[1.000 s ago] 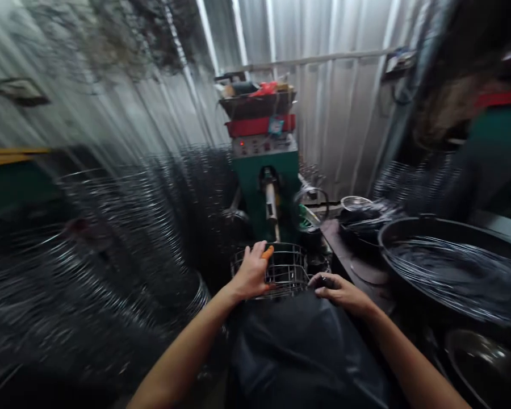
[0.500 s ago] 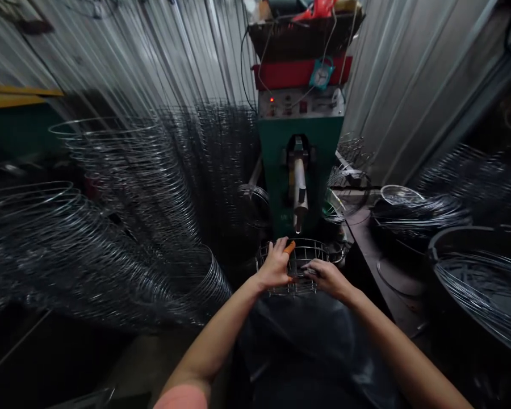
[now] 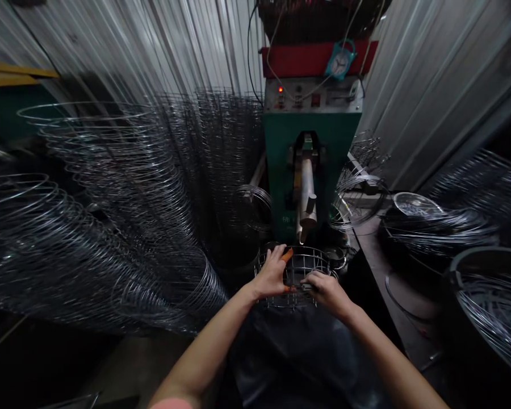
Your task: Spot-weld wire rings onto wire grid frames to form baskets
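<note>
A round wire basket (image 3: 309, 258) rests at my lap, just below the metal arm (image 3: 307, 196) of a green machine (image 3: 281, 147). My left hand (image 3: 272, 275) grips the basket's left rim, with orange covers on two fingertips. My right hand (image 3: 327, 288) is closed on the near rim of the basket, fingers curled over the wire. A dark apron (image 3: 298, 358) covers my lap under both forearms.
Long stacks of wire rings (image 3: 111, 216) fill the left side. More wire rings lie in dark tubs (image 3: 485, 295) on a bench at the right. Corrugated metal walls (image 3: 426, 85) stand behind. A small clock (image 3: 339, 58) hangs on the machine's red shelf.
My view has tilted down and closer to the machine. My right hand has moved from beside the basket onto its near rim. My left hand stays on the left rim.
</note>
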